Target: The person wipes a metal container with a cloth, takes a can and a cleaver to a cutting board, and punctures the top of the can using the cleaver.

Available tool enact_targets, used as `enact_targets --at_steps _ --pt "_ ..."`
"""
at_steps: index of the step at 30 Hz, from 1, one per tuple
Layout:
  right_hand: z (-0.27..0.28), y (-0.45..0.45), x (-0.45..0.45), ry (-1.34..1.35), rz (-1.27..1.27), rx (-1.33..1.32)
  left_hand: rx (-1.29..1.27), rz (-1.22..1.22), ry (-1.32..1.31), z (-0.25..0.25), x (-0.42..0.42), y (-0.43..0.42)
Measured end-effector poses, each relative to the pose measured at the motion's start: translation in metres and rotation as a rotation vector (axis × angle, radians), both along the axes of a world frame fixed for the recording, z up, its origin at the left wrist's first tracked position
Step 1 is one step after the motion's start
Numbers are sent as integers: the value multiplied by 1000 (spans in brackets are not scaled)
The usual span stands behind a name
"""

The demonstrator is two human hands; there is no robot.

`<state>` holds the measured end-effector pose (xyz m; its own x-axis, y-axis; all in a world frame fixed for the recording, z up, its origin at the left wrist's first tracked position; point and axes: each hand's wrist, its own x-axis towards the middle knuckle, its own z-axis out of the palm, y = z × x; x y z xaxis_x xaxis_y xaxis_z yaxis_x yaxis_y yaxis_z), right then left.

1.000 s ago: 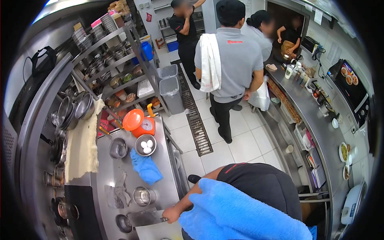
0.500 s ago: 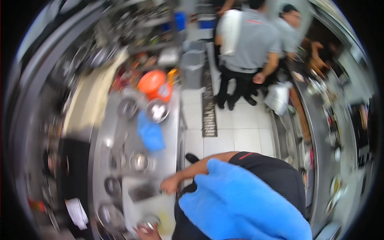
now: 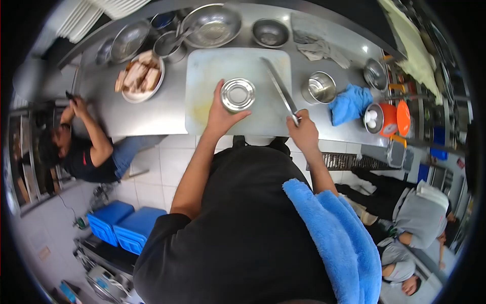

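Observation:
My left hand (image 3: 223, 115) is wrapped round a round metal can (image 3: 238, 95), which stands over the front part of a pale cutting board (image 3: 202, 66). My right hand (image 3: 304, 130) grips the handle of a large knife (image 3: 281, 88). Its blade is tilted edge-on above the right side of the board and points away from me. A small steel pot (image 3: 319, 87) sits just right of the board. Beyond the board's far edge are a wide metal bowl (image 3: 212, 25) and a smaller dark bowl (image 3: 270, 33).
Left of the board is a bowl of meat pieces (image 3: 135, 77). A blue cloth (image 3: 349, 105), a bowl with white eggs (image 3: 371, 118) and an orange scale (image 3: 389, 119) lie right. A person (image 3: 83, 147) stands left; more people (image 3: 420, 215) are at lower right.
The view has swung round to face the counter and board. My left hand, out of view a second ago, now shows with the can. The knife, seen flat earlier, is now edge-on.

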<state>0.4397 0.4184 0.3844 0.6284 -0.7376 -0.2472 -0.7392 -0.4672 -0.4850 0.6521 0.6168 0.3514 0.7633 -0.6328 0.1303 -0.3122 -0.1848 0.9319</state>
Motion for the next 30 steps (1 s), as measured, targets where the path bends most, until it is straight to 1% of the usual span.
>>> enact_targets --at_steps 1,2,3,4,7,9,11,15,16,18,19,21,24,27,30 --pt "2 -3 -5 -41 22 32 -32 -10 53 -7 -4 0" --pt "8 -6 -11 -81 40 62 -28 30 62 -4 -7 0" --pt "12 -7 -17 -121 54 93 -38 9 64 -2 -6 2" --pt "9 -3 -24 -298 81 82 -47 -16 67 2 -4 3" --pt "-3 1 -23 -580 59 158 -77 -46 95 -7 -12 8" --pt "16 3 -11 -434 92 91 -96 -72 86 -18 -15 8" --pt "21 7 3 -323 145 40 -42 -62 76 -20 -15 8" --pt "28 25 14 -553 193 19 14 -35 -35 -22 -17 10" --pt "30 24 18 -622 268 11 20 -27 -37 -27 -20 12" --pt "38 28 31 -669 324 -35 25 -18 -56 -35 -18 10" --pt "42 29 38 -694 350 -61 18 -1 -123 -35 -18 9" --pt "40 29 51 -697 389 -136 8 36 -255 -36 -18 10" --pt "32 33 61 -681 386 -147 5 53 -270 -40 -21 10" --pt "19 31 64 -591 405 -192 25 66 -251 -40 -21 10" --pt "22 31 64 -589 376 -135 11 67 -255 -42 -21 11"
